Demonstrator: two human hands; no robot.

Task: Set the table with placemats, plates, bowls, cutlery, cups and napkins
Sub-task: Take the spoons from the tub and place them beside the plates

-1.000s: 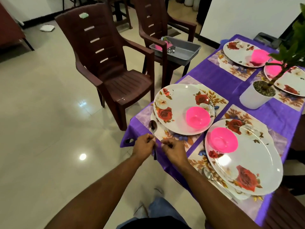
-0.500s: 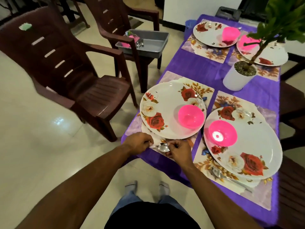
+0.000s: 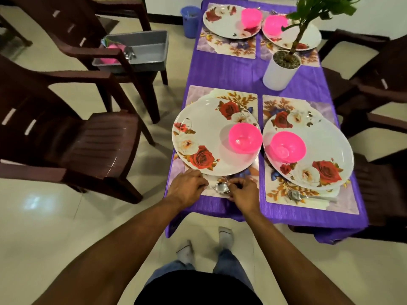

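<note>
A grey bin (image 3: pixel 141 49) sits on a chair (image 3: pixel 92 51) left of the worktop (image 3: pixel 231 71), within reach as the supply of remaining pieces. At the worktop's near edge, the left hand (image 3: pixel 186 187) and right hand (image 3: pixel 241 191) both close their grip on a spoon (image 3: pixel 222 187), fingers curled at either end, apparently squaring it on the mat (image 3: pixel 193 93) just below the plate (image 3: pixel 209 137). A pink bowl (image 3: pixel 245 137) rests on that plate's right side. The right-hand setting already has its spoon laid at the mat's near edge.
</note>
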